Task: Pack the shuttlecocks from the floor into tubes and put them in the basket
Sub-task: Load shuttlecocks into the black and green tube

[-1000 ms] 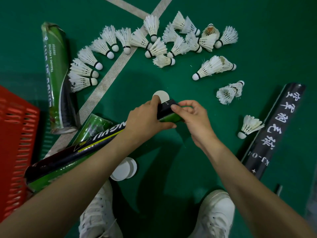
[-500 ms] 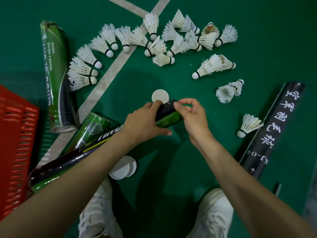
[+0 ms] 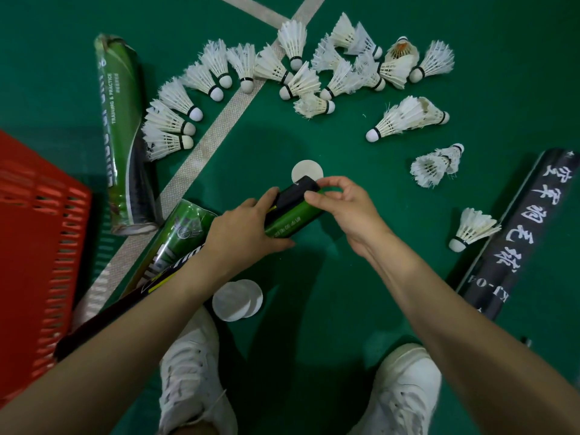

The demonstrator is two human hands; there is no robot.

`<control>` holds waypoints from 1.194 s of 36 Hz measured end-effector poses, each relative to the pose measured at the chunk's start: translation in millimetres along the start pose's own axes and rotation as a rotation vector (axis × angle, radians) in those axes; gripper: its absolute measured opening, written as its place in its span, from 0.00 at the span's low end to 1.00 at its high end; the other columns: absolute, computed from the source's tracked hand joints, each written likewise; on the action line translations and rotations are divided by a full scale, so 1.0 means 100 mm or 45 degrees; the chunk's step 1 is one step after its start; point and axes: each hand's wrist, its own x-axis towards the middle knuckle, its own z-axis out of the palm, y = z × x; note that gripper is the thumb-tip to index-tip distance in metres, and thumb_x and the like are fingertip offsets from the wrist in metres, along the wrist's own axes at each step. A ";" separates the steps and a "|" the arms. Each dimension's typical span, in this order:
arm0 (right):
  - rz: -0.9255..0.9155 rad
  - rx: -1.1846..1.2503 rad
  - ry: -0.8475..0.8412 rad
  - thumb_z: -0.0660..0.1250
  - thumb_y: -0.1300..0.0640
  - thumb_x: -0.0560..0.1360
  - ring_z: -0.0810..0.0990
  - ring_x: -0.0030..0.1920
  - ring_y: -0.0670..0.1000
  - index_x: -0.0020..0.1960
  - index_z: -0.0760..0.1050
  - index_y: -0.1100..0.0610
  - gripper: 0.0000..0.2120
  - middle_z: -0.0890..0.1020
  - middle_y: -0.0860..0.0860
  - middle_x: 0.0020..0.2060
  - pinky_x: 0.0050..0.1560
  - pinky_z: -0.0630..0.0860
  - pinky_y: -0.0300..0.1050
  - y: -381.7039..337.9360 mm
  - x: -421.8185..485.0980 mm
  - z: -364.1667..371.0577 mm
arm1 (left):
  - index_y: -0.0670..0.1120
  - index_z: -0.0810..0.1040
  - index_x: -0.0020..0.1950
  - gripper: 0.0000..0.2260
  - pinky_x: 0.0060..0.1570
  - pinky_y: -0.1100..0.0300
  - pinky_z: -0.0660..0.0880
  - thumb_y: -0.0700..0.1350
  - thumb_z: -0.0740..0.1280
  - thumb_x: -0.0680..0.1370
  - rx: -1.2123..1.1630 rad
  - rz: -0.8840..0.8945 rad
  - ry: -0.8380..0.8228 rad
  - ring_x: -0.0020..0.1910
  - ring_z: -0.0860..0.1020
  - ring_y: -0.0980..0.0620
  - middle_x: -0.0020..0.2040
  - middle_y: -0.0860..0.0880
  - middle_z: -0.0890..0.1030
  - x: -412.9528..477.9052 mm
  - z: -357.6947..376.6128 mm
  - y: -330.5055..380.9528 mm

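My left hand (image 3: 248,227) grips a long black and green tube (image 3: 292,215) near its far end. The tube runs back under my left forearm toward the red basket (image 3: 34,233). My right hand (image 3: 348,208) pinches the dark end of that tube with thumb and fingers. A white round lid (image 3: 306,169) lies on the floor just beyond the tube's end. Several white shuttlecocks (image 3: 301,76) are scattered across the green floor ahead, with one shuttlecock (image 3: 474,227) lying alone at the right.
A green tube (image 3: 120,133) lies at the left and another green tube (image 3: 175,243) under my left arm. A black tube with white characters (image 3: 518,240) lies at the right. Two white lids (image 3: 237,299) rest near my white shoes (image 3: 194,378). White court lines cross the floor.
Both hands and the tube's end have drawn slightly back toward me, so the white lid on the floor shows more fully beyond the tube. Grips are unchanged.
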 end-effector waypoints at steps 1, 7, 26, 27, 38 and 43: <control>-0.001 -0.021 -0.016 0.71 0.64 0.72 0.78 0.38 0.46 0.48 0.72 0.54 0.10 0.80 0.53 0.39 0.41 0.72 0.32 -0.01 0.02 0.02 | 0.56 0.54 0.76 0.42 0.48 0.51 0.75 0.67 0.69 0.68 -0.006 -0.013 0.000 0.55 0.78 0.42 0.61 0.47 0.75 -0.01 0.00 -0.03; 0.037 -0.157 -0.158 0.70 0.60 0.74 0.76 0.39 0.43 0.46 0.74 0.51 0.06 0.80 0.49 0.39 0.45 0.67 0.37 -0.02 0.12 0.13 | 0.54 0.52 0.76 0.43 0.49 0.49 0.76 0.67 0.68 0.69 -0.012 -0.069 -0.025 0.55 0.78 0.41 0.62 0.46 0.75 -0.06 -0.02 -0.18; -0.235 -1.412 0.785 0.65 0.64 0.73 0.61 0.69 0.62 0.65 0.72 0.60 0.19 0.67 0.62 0.67 0.68 0.60 0.51 0.23 0.39 -1.29 | 0.51 0.53 0.76 0.43 0.49 0.50 0.72 0.66 0.68 0.69 0.071 0.191 -0.188 0.57 0.77 0.39 0.62 0.44 0.74 0.33 0.10 0.74; -0.188 -1.443 0.779 0.65 0.64 0.73 0.58 0.70 0.63 0.67 0.70 0.59 0.22 0.63 0.62 0.70 0.68 0.60 0.54 0.21 0.42 -1.34 | 0.51 0.52 0.76 0.43 0.49 0.50 0.73 0.66 0.68 0.69 0.076 0.200 -0.188 0.57 0.76 0.39 0.62 0.44 0.74 0.35 0.12 0.77; -0.168 -1.302 0.752 0.58 0.72 0.73 0.64 0.70 0.62 0.73 0.59 0.64 0.29 0.59 0.61 0.73 0.67 0.61 0.45 0.12 0.42 -1.49 | 0.54 0.53 0.76 0.43 0.54 0.49 0.72 0.66 0.69 0.68 0.052 0.138 -0.252 0.60 0.75 0.40 0.66 0.45 0.73 0.38 0.15 0.82; -0.430 -1.032 0.760 0.67 0.61 0.75 0.76 0.45 0.54 0.54 0.76 0.62 0.09 0.76 0.57 0.50 0.46 0.66 0.36 0.03 0.10 -1.36 | 0.57 0.54 0.75 0.42 0.52 0.51 0.74 0.67 0.69 0.67 -0.066 0.078 -0.190 0.57 0.77 0.42 0.61 0.47 0.75 0.26 0.10 0.69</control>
